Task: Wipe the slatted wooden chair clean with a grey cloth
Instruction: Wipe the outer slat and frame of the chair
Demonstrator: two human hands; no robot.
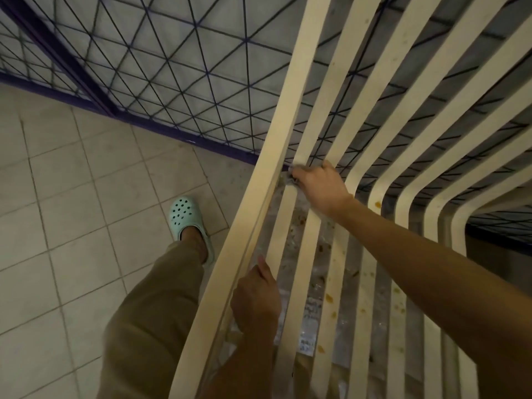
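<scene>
The right hand point(319, 188) squeezes the soft grey cloth point(289, 180), and the left hand point(256, 298) grips the stiff wooden chair point(403, 116) by its left rail point(230, 254), likely the steadiest hold.

The light is dim, flat and yellowish. The right hand point(319, 188) near centre is smeared by motion blur. Wide-angle distortion bows the chair slats point(403, 116) toward 2 o'clock and the metal grille point(161, 67) toward 11 o'clock.
</scene>
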